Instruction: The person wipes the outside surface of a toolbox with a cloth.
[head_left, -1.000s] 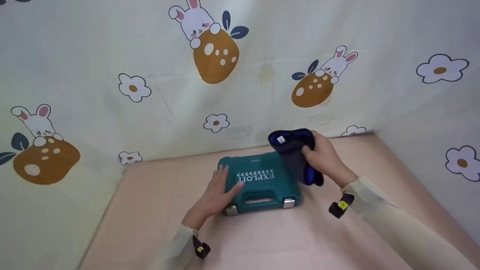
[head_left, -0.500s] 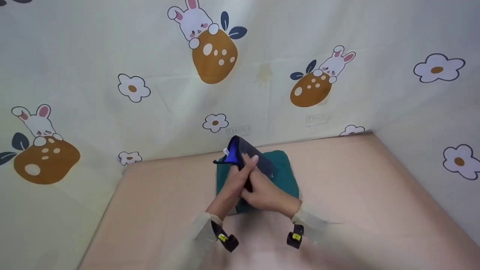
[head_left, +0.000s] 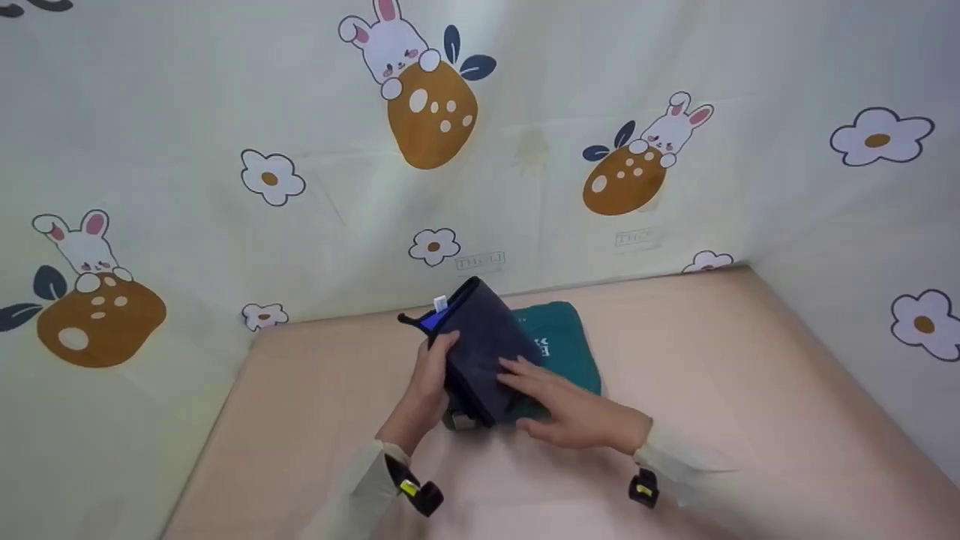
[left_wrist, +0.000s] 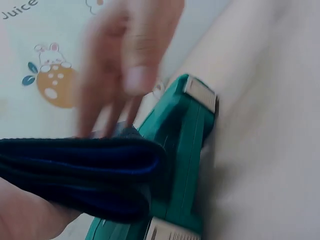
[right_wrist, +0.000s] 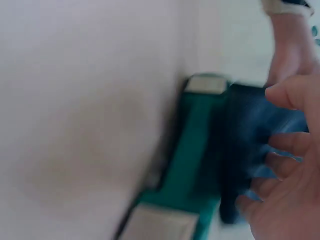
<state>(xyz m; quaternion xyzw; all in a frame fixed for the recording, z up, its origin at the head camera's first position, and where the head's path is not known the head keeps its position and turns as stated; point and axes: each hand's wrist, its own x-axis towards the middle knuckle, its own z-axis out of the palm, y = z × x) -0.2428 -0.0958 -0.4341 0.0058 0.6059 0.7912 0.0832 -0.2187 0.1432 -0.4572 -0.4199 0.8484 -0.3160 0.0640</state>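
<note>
A dark navy piece of thick fabric [head_left: 487, 345], folded over, shows a bright blue lining and a small white tag at its upper left. My left hand [head_left: 421, 390] grips its left edge, thumb on top. It is tilted above a green hard carrying case [head_left: 574, 352] and covers much of the lid. With fingers extended, my right hand [head_left: 577, 414] lies at the fabric's lower right side; whether every fingertip touches is unclear. From the left wrist, the fabric's folded layers [left_wrist: 75, 155] appear edge-on, with the right hand [left_wrist: 132, 55] blurred above them.
The case lies flat on a pale pink tabletop [head_left: 322, 420]; its metal latches [left_wrist: 200, 94] face me. Behind the table hangs a light cloth backdrop [head_left: 525, 195] with rabbits and flowers, continuing along both sides.
The fabric has moved from my right hand, over the case's right side, leftward into my left hand. Both hands met around it half a second ago; the right hand has since drawn away rightward.
</note>
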